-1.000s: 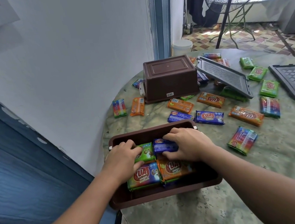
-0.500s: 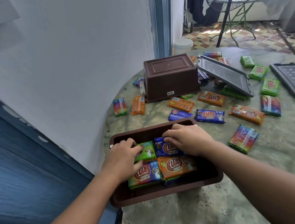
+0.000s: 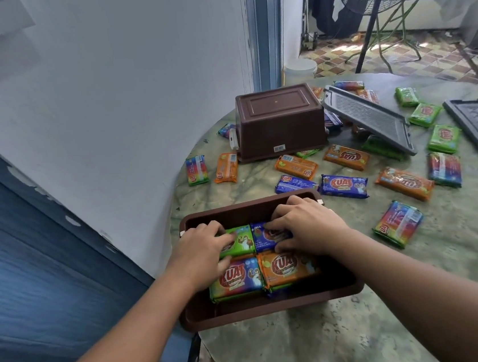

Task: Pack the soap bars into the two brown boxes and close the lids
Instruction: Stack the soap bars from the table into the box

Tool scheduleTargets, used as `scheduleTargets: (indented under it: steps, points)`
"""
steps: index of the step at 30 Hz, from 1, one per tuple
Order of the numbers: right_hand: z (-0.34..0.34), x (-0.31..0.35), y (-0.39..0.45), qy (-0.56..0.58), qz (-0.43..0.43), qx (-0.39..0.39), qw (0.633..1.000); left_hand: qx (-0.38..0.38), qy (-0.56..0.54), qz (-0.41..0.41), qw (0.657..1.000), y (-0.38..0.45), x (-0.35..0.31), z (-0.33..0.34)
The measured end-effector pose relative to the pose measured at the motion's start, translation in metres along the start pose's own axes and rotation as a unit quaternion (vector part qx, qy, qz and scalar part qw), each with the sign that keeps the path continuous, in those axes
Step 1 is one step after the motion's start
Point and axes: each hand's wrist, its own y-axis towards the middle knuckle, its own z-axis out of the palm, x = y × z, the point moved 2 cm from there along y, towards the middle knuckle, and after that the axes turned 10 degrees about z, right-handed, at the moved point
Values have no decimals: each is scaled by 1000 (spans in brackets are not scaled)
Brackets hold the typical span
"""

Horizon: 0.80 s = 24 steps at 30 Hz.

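Our right hand (image 3: 302, 227) has pressed the blue bar (image 3: 263, 237) flat; our left hand (image 3: 201, 249), fingers spread, presses the green bar (image 3: 240, 241) in the near box (image 3: 270, 308). Top layer filling.

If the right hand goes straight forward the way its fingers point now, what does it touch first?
Probably the left hand. The right hand lies on the blue soap bar with fingers pointing left, toward the green soap bar the left hand presses. Depth is uncertain.

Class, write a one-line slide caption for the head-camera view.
Both hands, left hand and right hand, press soap bars into an open brown box.
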Motion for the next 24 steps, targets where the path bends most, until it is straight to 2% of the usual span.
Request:
scheduleTargets:
  steps: [6, 14, 19, 24]
  points:
    - [-2, 2, -6, 16, 1, -23, 1000, -14, -12, -5, 1000, -1, -2, -2]
    - [-12, 3, -16, 115, -6, -118, 986, -199, -104, -74, 972, -9, -5, -15]
    - [-23, -1, -4, 217, 29, -208, 953, -265, -183, -169, 932, 11, 12, -39]
    - [-40, 5, 55, 226, 63, -214, 948, -251, -208, -228, 917, 67, 60, -55]
